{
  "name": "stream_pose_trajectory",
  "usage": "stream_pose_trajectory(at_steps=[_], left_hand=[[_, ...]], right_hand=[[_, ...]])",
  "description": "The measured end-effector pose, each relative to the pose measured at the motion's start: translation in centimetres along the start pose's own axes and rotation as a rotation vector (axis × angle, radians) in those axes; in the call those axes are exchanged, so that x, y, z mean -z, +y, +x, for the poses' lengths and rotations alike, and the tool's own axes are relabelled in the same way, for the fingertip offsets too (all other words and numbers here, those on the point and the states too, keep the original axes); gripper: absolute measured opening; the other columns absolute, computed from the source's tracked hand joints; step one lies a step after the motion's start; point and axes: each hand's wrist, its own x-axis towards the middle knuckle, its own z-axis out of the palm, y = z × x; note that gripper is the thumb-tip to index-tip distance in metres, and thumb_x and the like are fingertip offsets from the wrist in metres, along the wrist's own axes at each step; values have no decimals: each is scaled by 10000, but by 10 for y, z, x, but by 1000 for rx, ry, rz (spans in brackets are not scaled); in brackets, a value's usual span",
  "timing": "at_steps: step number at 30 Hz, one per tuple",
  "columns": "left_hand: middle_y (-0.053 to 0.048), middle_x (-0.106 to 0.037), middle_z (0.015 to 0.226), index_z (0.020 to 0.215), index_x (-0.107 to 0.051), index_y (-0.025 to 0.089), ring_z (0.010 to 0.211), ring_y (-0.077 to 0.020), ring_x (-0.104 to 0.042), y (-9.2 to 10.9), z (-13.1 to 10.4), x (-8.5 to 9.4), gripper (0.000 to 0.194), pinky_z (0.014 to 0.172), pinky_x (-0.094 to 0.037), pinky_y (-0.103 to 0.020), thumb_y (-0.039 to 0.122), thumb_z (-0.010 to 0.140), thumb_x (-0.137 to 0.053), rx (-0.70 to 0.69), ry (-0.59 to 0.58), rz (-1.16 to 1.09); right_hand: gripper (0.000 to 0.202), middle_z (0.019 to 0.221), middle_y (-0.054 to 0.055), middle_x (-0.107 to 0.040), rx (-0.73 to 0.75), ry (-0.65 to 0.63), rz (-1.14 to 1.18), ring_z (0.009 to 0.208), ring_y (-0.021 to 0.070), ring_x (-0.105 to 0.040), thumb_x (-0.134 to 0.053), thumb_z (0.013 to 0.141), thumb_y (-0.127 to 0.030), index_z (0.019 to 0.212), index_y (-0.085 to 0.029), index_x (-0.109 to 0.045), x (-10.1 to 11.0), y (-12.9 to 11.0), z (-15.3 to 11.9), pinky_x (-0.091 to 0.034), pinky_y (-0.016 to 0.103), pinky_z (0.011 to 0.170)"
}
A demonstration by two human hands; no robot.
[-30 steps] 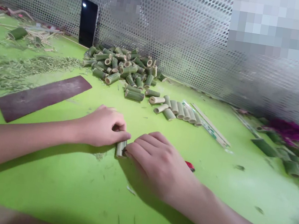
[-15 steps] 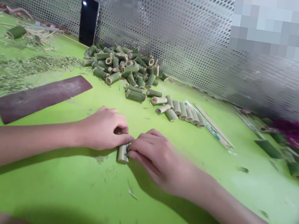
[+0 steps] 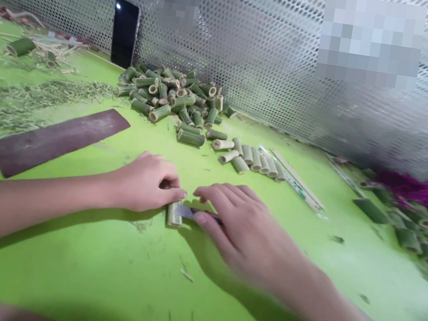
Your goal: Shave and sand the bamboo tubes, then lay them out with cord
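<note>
On the green table (image 3: 108, 279), my left hand (image 3: 150, 183) grips the upper end of a short, pale bamboo piece (image 3: 174, 215), thumb and fingers closed on it. My right hand (image 3: 237, 220) holds a knife (image 3: 187, 212) under its thumb, with the handle partly hidden in the palm. The grey blade points left and lies against the right side of the bamboo piece. The right index finger is raised above the handle. Pale, scraped bamboo pieces (image 3: 256, 159) lie in a row beyond my hands.
Behind is a heap of green bamboo pieces (image 3: 183, 99), with a phone (image 3: 124, 33) upright against the perforated metal panel (image 3: 254, 54). A dark red strip (image 3: 60, 140) and shavings (image 3: 34, 99) lie left. Thin sticks (image 3: 297, 178), more bamboo (image 3: 407, 239) and purple material (image 3: 418, 194) are at right.
My right hand has shifted slightly right and its fingers have lifted, so the knife blade now shows. The left hand keeps its grip on the bamboo piece. The whole view has shifted slightly.
</note>
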Motion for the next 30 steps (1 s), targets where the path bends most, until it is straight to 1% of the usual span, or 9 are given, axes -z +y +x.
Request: stream_pose_trajectory(at_steps=[2,5,8,11,15,19,22,26,30], left_hand=[[-4,-707,781,734,-716,215,801,-217,-607,0,-1,1,298,792,-384,-392,404,957,-663,-13,-1,2],[-1,-698,773,714,-704,211,785,-207,-604,-1,-1,1,329,802,-385,-390,419,964,-651,-42,2,-4],[3,-700,773,715,-705,213,784,-200,-602,-2,-2,2,340,810,-385,-389,428,969,-635,-46,1,-10],[3,-709,772,721,-714,216,781,-198,-607,-3,-1,3,337,796,-389,-382,431,965,-625,-46,-9,-19],[-6,-720,779,726,-739,223,787,-203,-621,-2,1,4,326,738,-401,-360,449,942,-644,-21,-31,-43],[-14,-711,764,693,-733,222,773,-208,-628,-1,2,5,408,700,-405,-359,534,937,-634,12,-51,-52],[-20,-703,740,666,-712,215,758,-212,-630,0,3,6,444,674,-402,-357,550,941,-617,14,-61,-40],[-22,-714,735,660,-694,214,748,-214,-634,0,2,6,429,655,-398,-349,533,938,-619,34,-69,-46],[-27,-712,764,680,-688,212,765,-217,-634,-1,1,6,483,690,-413,-356,606,945,-599,39,-68,-52]], right_hand=[[400,1057,103,-704,-32,-66,-7,937,255,-654,-401,1093,-491,1144,-174,-641,10,11,-3,-432,423,862],[357,980,84,-684,-44,-220,46,839,224,-633,-464,1063,-483,1009,-189,-658,16,23,-4,-446,358,756],[299,863,50,-663,-58,-227,117,693,162,-582,-461,1068,-419,955,-188,-614,11,24,-4,-408,285,643],[261,708,-6,-607,-57,-220,120,554,121,-487,-435,1085,-373,951,-198,-575,5,20,-3,-310,253,548],[292,614,-40,-537,-22,-264,125,487,104,-413,-408,1099,-379,915,-205,-553,4,16,2,-246,260,521],[304,590,-57,-479,-1,-308,157,476,97,-385,-392,1103,-369,895,-207,-544,6,11,9,-241,257,521],[296,596,-59,-465,13,-315,180,482,90,-373,-403,1100,-353,881,-208,-540,5,8,10,-241,255,528],[306,570,-65,-430,-26,-341,199,472,92,-343,-397,1104,-375,876,-211,-519,4,5,9,-216,264,516],[309,563,-68,-417,-59,-389,222,468,96,-352,-388,1106,-385,879,-215,-508,6,2,10,-225,262,509]])
